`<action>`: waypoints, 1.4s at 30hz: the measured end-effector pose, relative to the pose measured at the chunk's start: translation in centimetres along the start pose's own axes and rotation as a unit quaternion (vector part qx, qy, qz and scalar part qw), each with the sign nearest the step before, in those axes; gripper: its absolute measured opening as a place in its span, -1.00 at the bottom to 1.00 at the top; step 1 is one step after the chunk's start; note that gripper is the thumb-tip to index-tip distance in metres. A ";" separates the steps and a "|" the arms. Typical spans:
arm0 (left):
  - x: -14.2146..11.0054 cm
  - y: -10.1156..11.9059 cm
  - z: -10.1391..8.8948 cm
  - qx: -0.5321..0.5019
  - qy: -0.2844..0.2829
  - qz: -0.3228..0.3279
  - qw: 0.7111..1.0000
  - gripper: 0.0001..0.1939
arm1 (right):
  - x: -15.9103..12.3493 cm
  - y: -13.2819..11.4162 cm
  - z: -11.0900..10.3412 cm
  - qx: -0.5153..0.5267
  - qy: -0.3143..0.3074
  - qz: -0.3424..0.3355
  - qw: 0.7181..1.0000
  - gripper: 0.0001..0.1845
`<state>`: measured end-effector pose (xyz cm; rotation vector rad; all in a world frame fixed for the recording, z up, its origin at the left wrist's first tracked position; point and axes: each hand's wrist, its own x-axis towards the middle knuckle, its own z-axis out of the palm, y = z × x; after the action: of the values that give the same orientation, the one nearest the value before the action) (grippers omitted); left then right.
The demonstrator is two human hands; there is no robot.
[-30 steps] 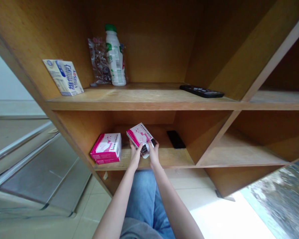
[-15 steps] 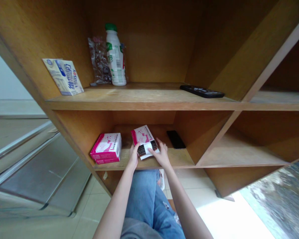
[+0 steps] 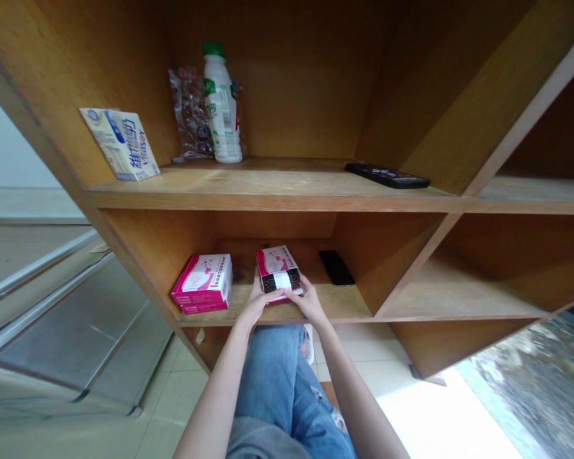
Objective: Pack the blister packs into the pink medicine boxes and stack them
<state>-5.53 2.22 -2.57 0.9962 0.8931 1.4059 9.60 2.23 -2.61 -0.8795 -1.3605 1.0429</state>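
A pink and white box (image 3: 277,271) with an open dark end lies on the lower shelf (image 3: 335,306) of a wooden cabinet. Both my hands are on its near end. My left hand (image 3: 254,301) grips its left side, fingers curled. My right hand (image 3: 305,299) presses its right front corner with fingers bent over it. A second pink box (image 3: 203,291) lies flat to the left on the same shelf. A black phone (image 3: 336,267) lies to the right, further back.
On the upper shelf (image 3: 277,191) stand a white bottle with a green cap (image 3: 222,105), a clear crinkled packet (image 3: 191,118), a leaning drink carton (image 3: 122,145) and a black remote (image 3: 386,175). My knees in jeans (image 3: 277,382) are below. Open compartments lie right.
The pink box was held tilted above the shelf; it has come down flat onto the lower shelf and slid slightly back, with both hands still on it.
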 end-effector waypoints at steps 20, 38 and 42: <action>0.7 -1.0 0.6 0.108 0.026 0.035 0.993 -0.25 | 0.6 2.1 -0.2 0.072 0.058 0.069 0.993 -0.44; 1.1 -1.3 0.2 0.145 0.046 0.039 0.988 -0.21 | 1.0 1.6 1.4 -0.108 0.169 0.090 0.976 -0.63; 1.1 -0.8 0.3 0.120 0.039 0.027 0.992 -0.40 | 1.2 1.9 0.9 0.027 0.122 0.129 0.984 -0.54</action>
<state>-4.96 3.40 -3.10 1.1580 1.1204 1.4128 8.51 3.94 -3.98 -1.1248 -1.0271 1.1227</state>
